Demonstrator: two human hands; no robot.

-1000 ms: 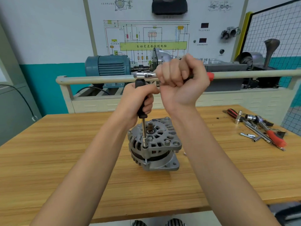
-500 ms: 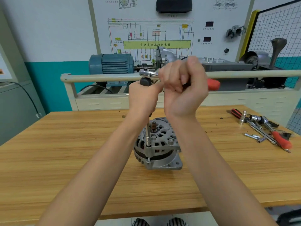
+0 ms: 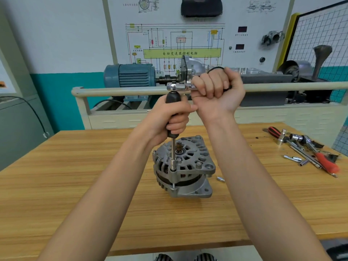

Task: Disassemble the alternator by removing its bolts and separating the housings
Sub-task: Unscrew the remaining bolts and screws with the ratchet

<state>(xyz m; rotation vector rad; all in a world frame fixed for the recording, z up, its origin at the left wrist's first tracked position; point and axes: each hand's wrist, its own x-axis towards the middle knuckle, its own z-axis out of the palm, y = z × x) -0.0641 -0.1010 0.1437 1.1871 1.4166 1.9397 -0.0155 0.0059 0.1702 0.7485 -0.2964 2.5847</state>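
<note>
Alternator [image 3: 183, 166] sitting at frame centre, left hand [image 3: 170, 117] gripping black extension handle [image 3: 172, 102], right hand [image 3: 216, 91] fist-gripping ratchet [image 3: 178, 86] above.

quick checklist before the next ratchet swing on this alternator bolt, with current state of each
1. Socket seated on the bolt at the alternator flange: ok.
2. Left hand grips the black driver handle, shaft near upright: ok.
3. Right hand grips the ratchet handle: ok.
4. Alternator held against turning: not ok, it stands free on the table.
5. Ratchet direction set to loosen: cannot tell.
6. Loose small part beside the alternator clear of the work: ok.
</note>
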